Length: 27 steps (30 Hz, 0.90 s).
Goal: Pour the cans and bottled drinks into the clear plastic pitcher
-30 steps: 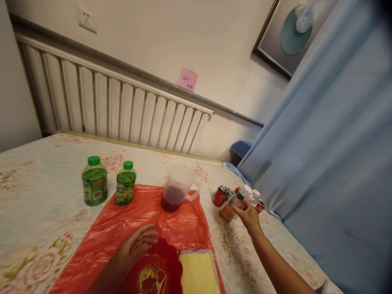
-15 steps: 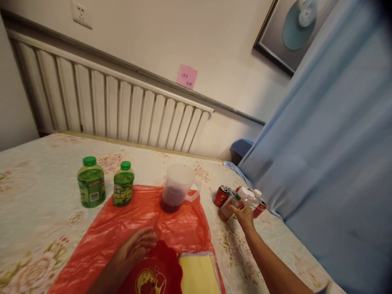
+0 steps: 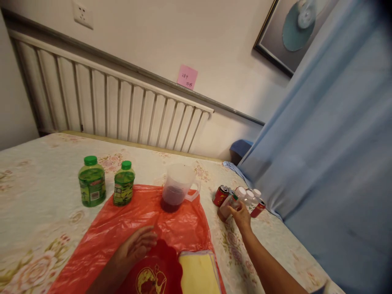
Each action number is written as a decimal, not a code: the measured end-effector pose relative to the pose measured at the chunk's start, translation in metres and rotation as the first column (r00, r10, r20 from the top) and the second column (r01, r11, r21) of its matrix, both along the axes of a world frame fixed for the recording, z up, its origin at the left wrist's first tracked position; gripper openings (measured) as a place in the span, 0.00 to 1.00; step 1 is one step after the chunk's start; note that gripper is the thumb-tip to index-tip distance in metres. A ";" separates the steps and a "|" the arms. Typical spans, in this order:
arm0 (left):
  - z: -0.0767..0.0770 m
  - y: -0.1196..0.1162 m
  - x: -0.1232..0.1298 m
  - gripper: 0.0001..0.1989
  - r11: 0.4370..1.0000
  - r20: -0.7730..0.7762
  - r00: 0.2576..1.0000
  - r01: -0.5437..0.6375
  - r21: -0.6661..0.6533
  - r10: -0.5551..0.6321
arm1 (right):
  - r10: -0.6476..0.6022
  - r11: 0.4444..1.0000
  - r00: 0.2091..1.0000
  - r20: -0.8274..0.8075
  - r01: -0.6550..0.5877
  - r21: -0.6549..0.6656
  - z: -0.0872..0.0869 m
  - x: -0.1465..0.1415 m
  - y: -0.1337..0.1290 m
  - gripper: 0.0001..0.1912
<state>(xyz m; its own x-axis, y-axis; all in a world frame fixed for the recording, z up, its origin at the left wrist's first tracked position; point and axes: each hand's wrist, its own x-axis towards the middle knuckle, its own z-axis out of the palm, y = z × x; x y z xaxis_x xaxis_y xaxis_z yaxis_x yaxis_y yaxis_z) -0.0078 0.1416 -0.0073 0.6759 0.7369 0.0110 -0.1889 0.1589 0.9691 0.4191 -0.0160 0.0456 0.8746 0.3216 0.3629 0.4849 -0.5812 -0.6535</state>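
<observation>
My right hand (image 3: 241,218) has its fingers closed round a clear plastic bottle (image 3: 225,210) with brownish contents and a green band near its neck; the hand hides part of it. That bottle stands tilted among drink cans and white-capped bottles (image 3: 249,197). A red can (image 3: 221,196) is just behind it. My left hand (image 3: 139,245) is held out with fingers extended and nothing in it, over the edge of a red scalloped tray (image 3: 171,261) with a gold design. Beyond it stands a translucent measuring jug (image 3: 179,185) of dark purple liquid.
Two green-capped bottles, a larger (image 3: 92,183) and a smaller (image 3: 123,183), stand at left. A red plastic sheet (image 3: 141,212) lies under the jug, the tray and a folded yellow cloth (image 3: 200,271). A blue curtain (image 3: 330,143) hangs at right; a radiator (image 3: 122,106) lines the wall.
My right hand and the tilted bottle have shifted slightly left. My left hand stays in place.
</observation>
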 end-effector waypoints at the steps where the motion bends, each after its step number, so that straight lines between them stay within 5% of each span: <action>1: 0.000 0.000 0.000 0.31 1.000 0.000 1.000 0.000 0.002 0.000 | 0.003 1.000 1.000 0.002 -0.003 -0.003 -0.001 0.000 0.000 0.28; 11: -0.004 0.000 -0.001 0.30 1.000 -0.001 1.000 0.008 0.008 -0.008 | -0.017 1.000 1.000 0.010 0.018 -0.018 -0.001 0.001 -0.003 0.27; 17: 0.003 -0.001 -0.001 0.32 1.000 -0.012 1.000 0.005 -0.008 -0.005 | -0.004 1.000 1.000 0.023 0.004 -0.009 -0.001 -0.005 -0.002 0.16; 27: 0.016 -0.005 0.000 0.32 0.999 -0.005 1.000 0.000 -0.040 0.000 | -0.031 1.000 0.999 0.036 0.031 -0.001 0.000 -0.013 -0.001 0.16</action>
<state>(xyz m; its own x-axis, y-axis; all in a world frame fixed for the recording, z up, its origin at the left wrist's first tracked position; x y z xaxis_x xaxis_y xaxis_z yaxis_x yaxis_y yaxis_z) -0.0081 0.1361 0.0088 0.6762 0.7364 -0.0222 -0.1837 0.1977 0.9629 0.4060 -0.0165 0.0456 0.8706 0.2953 0.3935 0.4897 -0.5970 -0.6354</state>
